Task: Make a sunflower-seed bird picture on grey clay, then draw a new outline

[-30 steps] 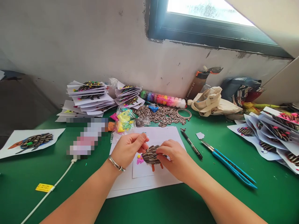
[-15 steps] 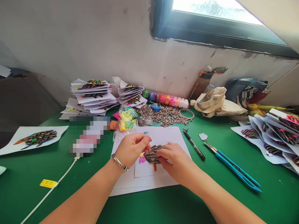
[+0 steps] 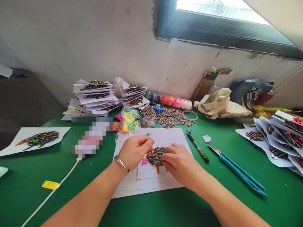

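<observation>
In the head view a small card (image 3: 144,173) lies on larger white sheets (image 3: 127,189). It bears an animal shape of overlapping striped sunflower seeds (image 3: 155,156), with pink and yellow clay (image 3: 145,161) at its left and an orange-brown leg below. My right hand (image 3: 177,159) is closed over the shape's right side, its fingertips at a small bit of blue clay (image 3: 162,152). My left hand (image 3: 137,149), with a silver bangle at the wrist, is pinched just above the shape's upper left. What its fingertips hold is too small to make out.
Loose sunflower seeds (image 3: 165,115) lie behind the sheets, near bagged coloured clay (image 3: 129,121). A pen (image 3: 197,146) and a blue-handled craft knife (image 3: 239,171) with bare blade lie right. Stacked seed pictures (image 3: 94,96) stand back left, more (image 3: 284,135) at right. A cable (image 3: 62,182) crosses the left.
A bit of blue now shows at my right fingertips, which have shifted slightly on the seeds. My left hand keeps its pinch almost in place. The whole view has moved a little.
</observation>
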`<move>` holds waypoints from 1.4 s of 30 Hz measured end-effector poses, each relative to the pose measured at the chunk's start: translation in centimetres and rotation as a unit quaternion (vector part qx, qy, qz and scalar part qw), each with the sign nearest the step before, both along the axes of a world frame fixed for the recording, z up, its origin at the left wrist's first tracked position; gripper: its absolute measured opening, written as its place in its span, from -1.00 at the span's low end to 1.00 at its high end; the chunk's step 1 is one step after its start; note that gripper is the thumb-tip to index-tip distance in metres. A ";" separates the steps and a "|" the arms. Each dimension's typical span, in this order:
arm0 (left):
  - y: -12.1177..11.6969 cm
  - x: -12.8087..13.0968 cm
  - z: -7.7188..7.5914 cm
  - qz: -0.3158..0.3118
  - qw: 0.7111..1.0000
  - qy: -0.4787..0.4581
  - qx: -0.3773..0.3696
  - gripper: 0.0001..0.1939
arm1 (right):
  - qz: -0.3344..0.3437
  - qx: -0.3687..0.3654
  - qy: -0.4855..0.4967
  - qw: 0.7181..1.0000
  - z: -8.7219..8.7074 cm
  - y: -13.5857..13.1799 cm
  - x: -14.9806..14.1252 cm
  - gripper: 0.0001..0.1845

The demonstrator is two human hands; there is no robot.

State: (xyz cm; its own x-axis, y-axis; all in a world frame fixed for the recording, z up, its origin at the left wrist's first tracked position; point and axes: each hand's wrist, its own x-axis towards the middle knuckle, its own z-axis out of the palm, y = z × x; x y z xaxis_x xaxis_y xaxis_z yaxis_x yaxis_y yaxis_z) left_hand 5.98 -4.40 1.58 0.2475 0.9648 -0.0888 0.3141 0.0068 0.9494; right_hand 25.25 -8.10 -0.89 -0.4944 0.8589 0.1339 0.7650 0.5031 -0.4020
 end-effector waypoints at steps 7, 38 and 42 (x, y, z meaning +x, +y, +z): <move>0.0 -0.1 -0.1 -0.007 1.000 0.003 0.003 -0.71 | -0.009 -0.015 0.025 1.000 -0.2 0.0 -0.4 -0.80; 2.5 -3.5 -0.1 0.141 0.981 0.091 0.097 -0.65 | -0.124 0.009 0.026 0.992 1.4 1.5 2.8 -0.80; 2.8 -3.9 0.0 0.155 0.960 0.189 0.134 -0.68 | -0.112 -0.001 -0.017 0.994 1.3 1.5 2.5 -0.78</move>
State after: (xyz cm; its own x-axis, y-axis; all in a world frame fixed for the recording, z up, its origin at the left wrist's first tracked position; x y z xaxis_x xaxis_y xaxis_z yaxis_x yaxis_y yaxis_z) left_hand 2.11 -1.63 1.59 -0.0564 0.9876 0.1468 0.6585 -0.0737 0.7489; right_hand 27.76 -6.63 0.37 -0.2946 0.9483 0.1181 0.8709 0.3173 -0.3753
